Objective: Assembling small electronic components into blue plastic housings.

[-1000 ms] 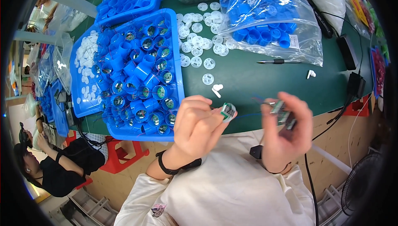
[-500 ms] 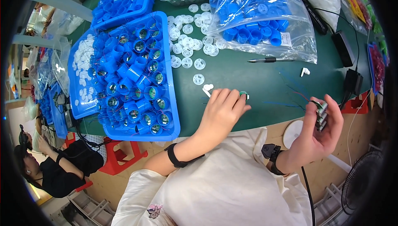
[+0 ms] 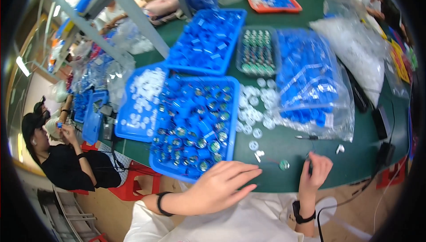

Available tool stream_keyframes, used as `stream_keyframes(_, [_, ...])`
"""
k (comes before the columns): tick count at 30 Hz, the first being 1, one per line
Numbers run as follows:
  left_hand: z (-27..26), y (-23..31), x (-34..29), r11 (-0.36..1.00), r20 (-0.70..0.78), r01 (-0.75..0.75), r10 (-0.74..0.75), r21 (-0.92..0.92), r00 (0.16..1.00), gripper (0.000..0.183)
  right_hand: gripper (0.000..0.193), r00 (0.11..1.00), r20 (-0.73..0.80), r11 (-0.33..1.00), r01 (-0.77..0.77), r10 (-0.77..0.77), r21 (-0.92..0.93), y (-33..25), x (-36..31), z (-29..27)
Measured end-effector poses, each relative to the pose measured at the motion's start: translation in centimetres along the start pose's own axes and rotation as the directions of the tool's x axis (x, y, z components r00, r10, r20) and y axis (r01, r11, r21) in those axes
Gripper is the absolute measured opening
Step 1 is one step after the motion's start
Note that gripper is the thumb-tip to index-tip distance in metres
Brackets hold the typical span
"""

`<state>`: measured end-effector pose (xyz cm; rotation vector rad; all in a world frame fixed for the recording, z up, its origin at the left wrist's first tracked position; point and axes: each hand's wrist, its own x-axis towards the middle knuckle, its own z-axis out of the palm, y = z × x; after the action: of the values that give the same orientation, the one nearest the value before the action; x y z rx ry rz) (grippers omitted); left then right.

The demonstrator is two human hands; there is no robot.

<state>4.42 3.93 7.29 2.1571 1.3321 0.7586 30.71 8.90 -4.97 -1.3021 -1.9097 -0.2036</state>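
Left hand [image 3: 222, 188] palm down over the near edge of the green worktop [image 3: 273, 183], fingers stretched out and slightly spread, thumb apart; released, as far as can be seen. Right hand [image 3: 319, 171] raised near the same edge, fingers curled with the thumb, grasping a small dark piece [image 3: 310, 167]; too blurred to make out its parts. Round green circuit board [image 3: 284, 165] lies on the worktop between the two hands, touching neither, a reddish wire running off its left side. Two white earbuds: one [image 3: 259, 156] left of the board, the other [image 3: 340, 148] beyond the right hand to its right. Black pen [image 3: 307, 137] lies crosswise farther back, just before a clear bag [image 3: 341, 122] of blue cups. Translucent discs [image 3: 253, 101] scattered between that bag and the front blue tray [image 3: 234, 131], which is heaped with blue cups, many with boards showing inside. Second blue tray [image 3: 234, 42] behind it, also full of cups; flatter blue tray [image 3: 126, 126] to the left carries small white discs. Clear tub [image 3: 257, 72] of green boards in rows stands left of the bag. White bag [image 3: 359, 51] at far right, black box [image 3: 380, 121] nearer. Co-worker in black [image 3: 71, 166] seated off to the left, small blue item in hand.
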Motion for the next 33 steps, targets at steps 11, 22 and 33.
stream_keyframes(11, [-29.2,-11.6,7.8,0.901,-0.798,0.297,0.083,0.316,0.597,0.018,0.027,0.957,0.235,0.941,-0.228,0.17,0.251,-0.3,-0.8,-0.4])
stream_keyframes(22, [-46.1,-14.4,20.2,0.635,-0.823,0.607,0.565,0.478,0.057,0.02,0.027,0.941,0.287,0.935,-0.252,0.177,0.251,-0.9,-0.9,-1.7])
stream_keyframes(33, [-56.2,-19.4,20.1,0.883,-0.737,0.248,0.148,0.398,0.659,0.043,0.026,0.938,0.2,0.931,-0.318,0.281,0.18,-1.8,-0.3,-1.2])
